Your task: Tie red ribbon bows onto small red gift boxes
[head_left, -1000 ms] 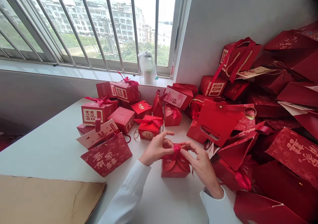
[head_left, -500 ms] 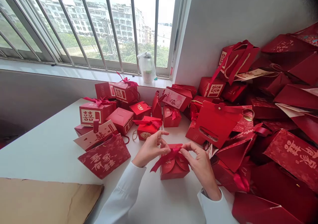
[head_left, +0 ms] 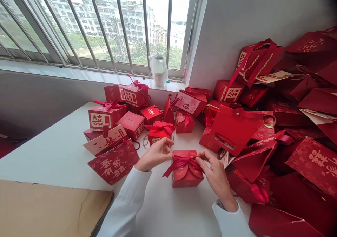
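we have a small red gift box in the lower middle of the frame, on the white table, squarely between our two hands. its folded petal flaps meet on top, and a red ribbon crosses them, running roughly left to right, with one loose tail dropping over the left flap. that crosswise line of ribbon is the long axis here, and the box itself looks close to square.

our left hand comes in from the lower left, in a white sleeve, partly curled, with thumb and forefinger pinched on the ribbon at the box's left top edge. our right hand, from the lower right, is also nearly closed, its thumb and forefinger pinching the ribbon just right of the middle. neither hand is clearly nearer; both sit right at the box.

just beyond the left hand stands a bow-tied red box. left of it lies a red carrier bag with gold calligraphy, and more boxes with double happiness marks stand behind it. a heap of red gift bags fills the right of the frame, and a sheet of brown kraft paper lies at the lower left.
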The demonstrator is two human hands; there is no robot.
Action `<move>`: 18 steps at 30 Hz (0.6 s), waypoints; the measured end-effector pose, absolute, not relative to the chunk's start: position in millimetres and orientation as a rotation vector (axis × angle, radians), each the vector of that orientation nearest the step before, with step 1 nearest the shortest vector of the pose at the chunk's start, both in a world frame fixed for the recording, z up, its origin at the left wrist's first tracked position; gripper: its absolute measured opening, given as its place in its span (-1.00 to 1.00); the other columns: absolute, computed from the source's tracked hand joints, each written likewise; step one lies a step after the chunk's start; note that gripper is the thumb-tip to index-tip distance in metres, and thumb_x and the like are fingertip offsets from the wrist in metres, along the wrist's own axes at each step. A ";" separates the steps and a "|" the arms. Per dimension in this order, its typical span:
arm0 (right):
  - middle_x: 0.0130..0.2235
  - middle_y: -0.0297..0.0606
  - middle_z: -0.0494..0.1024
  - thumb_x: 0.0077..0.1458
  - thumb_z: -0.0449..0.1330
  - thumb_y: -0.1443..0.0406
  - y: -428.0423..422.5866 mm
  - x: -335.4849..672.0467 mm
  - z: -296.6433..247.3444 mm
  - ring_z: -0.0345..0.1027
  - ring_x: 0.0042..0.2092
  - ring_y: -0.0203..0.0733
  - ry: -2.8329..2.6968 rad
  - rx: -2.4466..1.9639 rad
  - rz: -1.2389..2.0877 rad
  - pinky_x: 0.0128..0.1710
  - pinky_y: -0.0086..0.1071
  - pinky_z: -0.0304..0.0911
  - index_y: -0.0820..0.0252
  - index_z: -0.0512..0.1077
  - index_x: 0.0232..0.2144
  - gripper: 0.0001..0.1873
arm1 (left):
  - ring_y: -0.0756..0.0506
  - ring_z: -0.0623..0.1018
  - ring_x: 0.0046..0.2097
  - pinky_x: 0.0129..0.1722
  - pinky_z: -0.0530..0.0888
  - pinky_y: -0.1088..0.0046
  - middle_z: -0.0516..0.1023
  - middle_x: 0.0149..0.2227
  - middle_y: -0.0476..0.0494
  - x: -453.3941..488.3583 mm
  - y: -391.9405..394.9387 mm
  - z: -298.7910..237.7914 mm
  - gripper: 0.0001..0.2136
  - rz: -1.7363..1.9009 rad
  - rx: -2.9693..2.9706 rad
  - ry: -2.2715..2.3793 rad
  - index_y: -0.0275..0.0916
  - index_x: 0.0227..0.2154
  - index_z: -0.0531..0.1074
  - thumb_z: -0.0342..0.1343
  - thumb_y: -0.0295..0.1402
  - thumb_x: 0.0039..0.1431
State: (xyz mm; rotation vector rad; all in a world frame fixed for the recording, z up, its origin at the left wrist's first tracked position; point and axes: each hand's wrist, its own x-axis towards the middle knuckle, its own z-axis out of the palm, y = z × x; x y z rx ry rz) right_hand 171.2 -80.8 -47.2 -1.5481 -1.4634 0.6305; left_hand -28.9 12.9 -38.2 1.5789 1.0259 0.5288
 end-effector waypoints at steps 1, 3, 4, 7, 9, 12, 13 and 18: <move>-0.42 -0.31 0.45 0.15 0.01 0.19 -80.6 171.7 -47.5 0.32 -0.35 -0.21 -1.484 -1.546 0.618 -0.34 -0.42 0.19 0.17 0.36 -0.42 -0.78 | 0.00 0.39 -0.45 -0.49 0.22 0.54 0.45 -0.50 0.05 -29.2 14.6 -41.4 -0.67 0.524 1.567 1.022 -0.25 -0.21 0.29 0.11 -0.40 -0.13; -0.41 -0.31 0.45 0.15 0.00 0.19 -79.9 172.0 -48.4 0.32 -0.33 -0.20 -1.502 -1.546 0.599 -0.32 -0.41 0.19 0.17 0.36 -0.41 -0.78 | 0.02 0.37 -0.46 -0.49 0.21 0.54 0.43 -0.50 0.05 -29.6 17.1 -47.1 -0.69 0.524 1.552 1.006 -0.26 -0.23 0.29 0.10 -0.40 -0.13; -0.41 -0.30 0.45 0.15 0.00 0.18 -79.4 171.8 -48.9 0.32 -0.33 -0.20 -1.498 -1.549 0.595 -0.32 -0.41 0.19 0.17 0.35 -0.41 -0.78 | 0.02 0.36 -0.46 -0.49 0.21 0.54 0.42 -0.51 0.06 -29.7 17.9 -49.0 -0.70 0.528 1.549 0.996 -0.26 -0.24 0.29 0.10 -0.40 -0.12; -0.41 -0.31 0.45 0.14 0.00 0.17 -78.4 169.7 -49.7 0.32 -0.36 -0.21 -1.463 -1.577 0.592 -0.34 -0.42 0.18 0.17 0.33 -0.42 -0.77 | 0.02 0.35 -0.46 -0.49 0.21 0.54 0.39 -0.52 0.06 -30.3 17.1 -47.4 -0.72 0.533 1.581 0.992 -0.26 -0.26 0.31 0.09 -0.42 -0.12; -0.43 -0.33 0.45 0.15 -0.01 0.16 -78.1 168.1 -49.7 0.31 -0.39 -0.23 -1.444 -1.606 0.594 -0.37 -0.43 0.17 0.17 0.32 -0.43 -0.76 | 0.01 0.37 -0.43 -0.46 0.24 0.53 0.39 -0.49 0.04 -30.1 14.0 -39.6 -0.75 0.527 1.661 1.000 -0.26 -0.25 0.34 0.09 -0.41 -0.08; -0.45 -0.35 0.45 0.17 -0.03 0.15 -78.4 167.5 -49.4 0.31 -0.43 -0.25 -1.449 -1.619 0.608 -0.41 -0.44 0.16 0.16 0.33 -0.42 -0.74 | -0.02 0.39 -0.36 -0.37 0.31 0.50 0.41 -0.37 -0.04 -23.6 5.7 -24.5 -0.78 0.577 1.813 0.994 -0.24 -0.23 0.42 0.07 -0.30 0.06; -0.46 -0.35 0.44 0.18 -0.03 0.15 -78.6 168.0 -49.4 0.30 -0.43 -0.25 -1.457 -1.613 0.612 -0.42 -0.45 0.15 0.16 0.33 -0.42 -0.74 | -0.03 0.40 -0.33 -0.33 0.32 0.48 0.41 -0.33 -0.06 -19.0 2.2 -20.8 -0.78 0.621 1.862 1.006 -0.23 -0.23 0.44 0.05 -0.25 0.11; -0.41 -0.32 0.46 0.19 -0.02 0.13 -79.3 172.3 -51.5 0.32 -0.40 -0.23 -1.448 -1.519 0.687 -0.41 -0.45 0.20 0.16 0.34 -0.38 -0.73 | -0.15 0.34 -0.17 -0.14 0.26 0.35 0.44 -0.32 -0.12 12.4 -14.2 -21.5 -0.77 0.704 2.068 1.077 -0.17 -0.35 0.55 0.08 -0.16 0.13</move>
